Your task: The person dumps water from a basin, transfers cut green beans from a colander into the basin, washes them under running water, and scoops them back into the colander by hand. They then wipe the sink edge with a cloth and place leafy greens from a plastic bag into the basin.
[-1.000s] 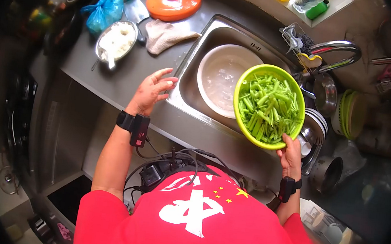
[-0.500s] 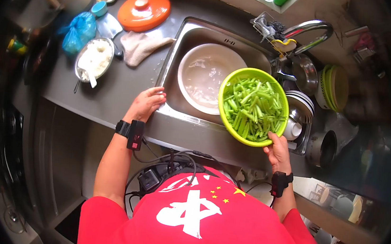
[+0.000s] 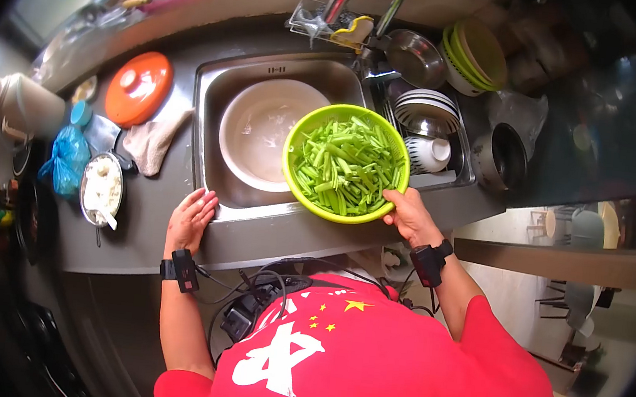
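Right grip is holding the rim of a round lime-green plastic basket of cut green stalks, which is hiding part of a round whitish basin of water in steel sink. Left grip is lying loose, empty, by sink corner. Dark-rimmed white bowls sitting right; orange lid lying left.

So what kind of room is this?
It looks like a kitchen: there's a metal sink with a faucet, a green basket full of cut green vegetables, and some stacked dishes.
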The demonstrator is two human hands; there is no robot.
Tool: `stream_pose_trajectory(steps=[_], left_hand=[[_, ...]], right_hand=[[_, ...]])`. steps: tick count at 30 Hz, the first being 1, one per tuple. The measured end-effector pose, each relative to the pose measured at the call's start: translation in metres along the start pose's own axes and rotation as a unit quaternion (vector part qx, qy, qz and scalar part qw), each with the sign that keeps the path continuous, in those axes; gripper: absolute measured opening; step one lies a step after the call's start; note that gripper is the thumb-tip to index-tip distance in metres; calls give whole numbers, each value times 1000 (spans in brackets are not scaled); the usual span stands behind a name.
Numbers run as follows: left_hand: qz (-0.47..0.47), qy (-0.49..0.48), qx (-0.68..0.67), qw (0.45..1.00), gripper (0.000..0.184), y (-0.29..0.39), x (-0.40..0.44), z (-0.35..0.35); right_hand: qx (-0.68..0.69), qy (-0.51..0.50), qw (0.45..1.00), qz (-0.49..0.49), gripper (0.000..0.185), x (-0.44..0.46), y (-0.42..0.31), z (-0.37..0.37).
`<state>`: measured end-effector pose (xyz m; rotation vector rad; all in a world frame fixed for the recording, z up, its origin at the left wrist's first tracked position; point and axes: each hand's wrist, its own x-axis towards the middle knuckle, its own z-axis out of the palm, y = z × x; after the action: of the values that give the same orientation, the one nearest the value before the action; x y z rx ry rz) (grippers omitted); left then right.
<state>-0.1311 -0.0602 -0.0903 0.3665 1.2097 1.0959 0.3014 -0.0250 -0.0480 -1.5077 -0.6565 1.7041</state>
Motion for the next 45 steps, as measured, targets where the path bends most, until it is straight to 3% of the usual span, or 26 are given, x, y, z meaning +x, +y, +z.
stream_pose_trajectory(steps=[9, 17, 27, 33, 38, 39, 40, 41, 43, 45], left_hand=[[-2, -28, -18, 999, 46, -5, 8, -16], [-12, -47, 3, 999, 53, -5, 13, -28], [-5, -48, -6, 999, 54, -6, 12, -28], [-4, -42, -15, 999, 54, -6, 11, -26], [-12, -15, -36, 999, 46, -1, 4, -13], [-13, -11, -35, 999, 45, 1, 2, -9], [-11, -10, -33, 999, 45, 1, 1, -8], [-9, -7, -36, 999, 45, 1, 0, -8], [-2, -9, -17, 1000, 50, -2, 2, -12], [-8, 9, -10, 1000, 49, 0, 0, -5]], right_hand=[[9, 35, 998, -50, 19, -25, -6, -9], [115, 104, 984, -84, 17, -64, -34, -46], [248, 334, 890, -188, 16, -75, -78, -154], [324, 355, 854, -199, 19, -28, -77, -236], [409, 253, 851, -212, 45, 1, -56, -289], [433, 273, 836, -198, 48, 2, -55, -297], [433, 274, 840, -176, 33, 6, -53, -312], [445, 257, 843, -161, 34, 10, -54, -325], [387, 252, 862, -207, 30, 1, -58, -314], [376, 278, 859, -210, 41, -10, -66, -287]])
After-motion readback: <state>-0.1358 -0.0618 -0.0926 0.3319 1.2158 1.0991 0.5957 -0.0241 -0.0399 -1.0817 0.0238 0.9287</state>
